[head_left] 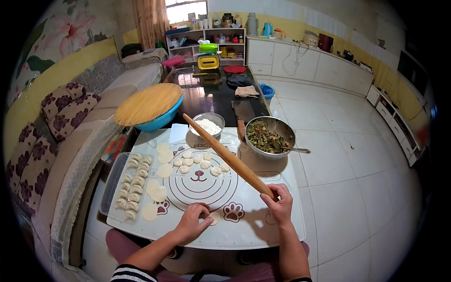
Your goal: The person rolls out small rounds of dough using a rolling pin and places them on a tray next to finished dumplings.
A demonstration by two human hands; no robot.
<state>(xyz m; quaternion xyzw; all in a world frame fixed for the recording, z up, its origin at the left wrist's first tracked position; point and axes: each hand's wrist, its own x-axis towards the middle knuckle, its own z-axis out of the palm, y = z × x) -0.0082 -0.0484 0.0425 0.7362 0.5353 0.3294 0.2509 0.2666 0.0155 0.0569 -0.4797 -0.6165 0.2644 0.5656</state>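
Observation:
A long wooden rolling pin [230, 160] is gripped near its near end by my right hand [280, 206]; it slants up and away to the left, over the mat. My left hand [192, 223] rests low on the mat with curled fingers, thumb and forefinger at the edge of a small flattened dough round [214, 218]. Farther up the mat lie several small floured dough pieces [206, 164]. Left of them are rolled-out wrappers [165, 170], some overlapping. Folded dumplings [133, 197] stand in rows on a clear tray at the left edge.
The printed white mat [253, 237] covers the near table. Behind it are a bowl of flour [220, 118], a steel bowl of chopped filling [268, 137] with a spoon, and a blue basin [159, 123] under a round wooden board [149, 103]. A cleaver [243, 112] lies beside the filling bowl.

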